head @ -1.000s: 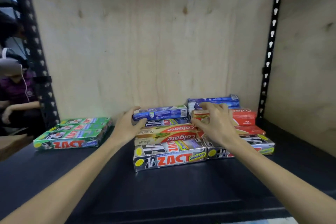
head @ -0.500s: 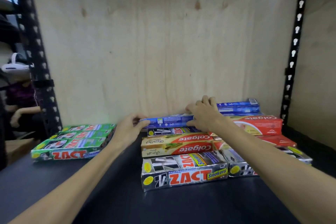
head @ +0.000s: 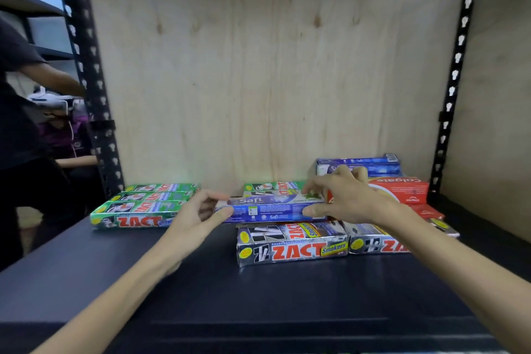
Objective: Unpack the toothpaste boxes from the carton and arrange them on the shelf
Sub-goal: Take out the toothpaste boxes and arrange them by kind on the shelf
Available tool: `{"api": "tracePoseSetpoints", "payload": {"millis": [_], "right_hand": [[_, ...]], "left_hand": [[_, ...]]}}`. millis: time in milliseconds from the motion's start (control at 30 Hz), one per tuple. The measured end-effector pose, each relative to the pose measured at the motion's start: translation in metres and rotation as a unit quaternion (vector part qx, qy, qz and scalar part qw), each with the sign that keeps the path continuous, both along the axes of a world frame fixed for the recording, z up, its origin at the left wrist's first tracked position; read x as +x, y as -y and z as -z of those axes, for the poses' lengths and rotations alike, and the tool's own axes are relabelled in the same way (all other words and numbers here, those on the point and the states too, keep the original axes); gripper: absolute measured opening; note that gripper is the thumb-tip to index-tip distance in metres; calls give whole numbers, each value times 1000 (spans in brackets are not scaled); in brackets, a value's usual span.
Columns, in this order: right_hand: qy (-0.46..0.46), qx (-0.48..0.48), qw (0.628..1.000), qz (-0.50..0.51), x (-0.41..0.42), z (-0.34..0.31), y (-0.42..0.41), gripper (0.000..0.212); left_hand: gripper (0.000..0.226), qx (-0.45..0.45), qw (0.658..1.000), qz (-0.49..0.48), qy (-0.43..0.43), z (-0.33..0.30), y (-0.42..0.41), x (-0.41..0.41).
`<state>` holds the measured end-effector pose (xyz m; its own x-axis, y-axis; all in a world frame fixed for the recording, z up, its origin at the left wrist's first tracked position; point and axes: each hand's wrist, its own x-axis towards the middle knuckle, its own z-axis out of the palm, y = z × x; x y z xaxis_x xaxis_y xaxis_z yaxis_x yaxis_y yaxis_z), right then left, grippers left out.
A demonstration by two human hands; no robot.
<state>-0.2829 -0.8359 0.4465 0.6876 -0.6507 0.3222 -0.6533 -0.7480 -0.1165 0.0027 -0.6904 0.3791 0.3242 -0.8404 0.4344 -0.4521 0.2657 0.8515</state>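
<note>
A long blue Safi toothpaste box [head: 273,208] lies crosswise over the middle stack, a little above the silver ZACT Smokers box [head: 290,244]. My left hand [head: 198,215] pinches its left end between thumb and fingers. My right hand [head: 344,198] grips its right end, fingers on top and thumb at the front. A second silver ZACT box [head: 373,243] lies to the right, with red Colgate boxes [head: 402,190] and another blue Safi box [head: 359,165] stacked behind it. Green ZACT boxes [head: 138,207] sit at the left. The carton is out of view.
The dark shelf board [head: 201,296] runs toward me below the boxes. Plywood panels close the back and right side, between black perforated uprights [head: 89,75]. More green ZACT boxes [head: 273,187] lie behind the blue box. Two people [head: 26,129] are beyond the left upright.
My right hand left the red Colgate box and took the right end of the blue Safi box. Both hands brought that box forward over the middle stack. The view widened.
</note>
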Motion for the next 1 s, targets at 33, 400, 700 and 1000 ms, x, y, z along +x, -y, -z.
{"api": "tracePoseSetpoints", "payload": {"millis": [33,400,700,1000], "right_hand": [[-1,10,1000,-1,-3,3,0,51],[41,47,998,28,-1,13,-7,48],[84,61,994,21,71,12,8,36],[-24,50,993,108,111,18,39,37]], "left_hand": [[26,1,1000,6,-6,1,-3,-3],[18,83,996,6,-33,-3,-10,-20],[20,81,989,-127,-8,-19,72,-6],[21,150,983,-105,-22,-9,125,26]]}}
